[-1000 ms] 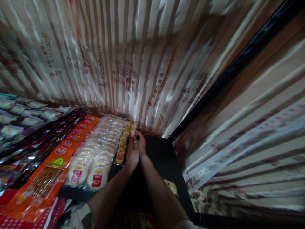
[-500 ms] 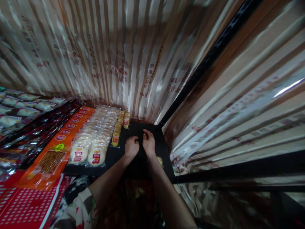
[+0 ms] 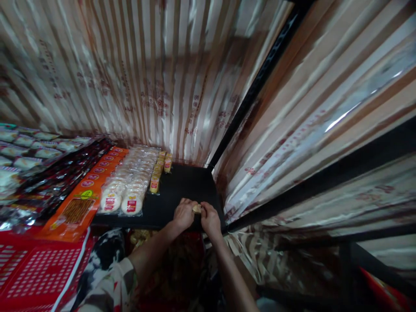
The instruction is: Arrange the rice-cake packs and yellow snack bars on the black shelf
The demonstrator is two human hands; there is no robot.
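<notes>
My left hand [image 3: 183, 214] and my right hand [image 3: 210, 219] are closed together on a small yellow snack packet [image 3: 196, 208] at the near edge of a black shelf [image 3: 185, 186]. Their fingertips meet around the packet. To the left, a row of small yellow-and-red packets [image 3: 160, 170] runs back toward the wall. Beside that row lie two rows of round white cakes in clear wrappers [image 3: 128, 186].
Orange snack bags [image 3: 81, 199] and dark red packets [image 3: 48, 182] fill the shelf further left. A red checked bag [image 3: 35, 273] lies at the lower left. Striped foil-like sheeting [image 3: 162, 78] covers the back and right walls. A black frame post [image 3: 256, 86] marks the corner.
Both hands have drawn back from the far end of the small-packet row to the shelf's near edge. They now pinch one yellow packet between them. The view has dropped lower.
</notes>
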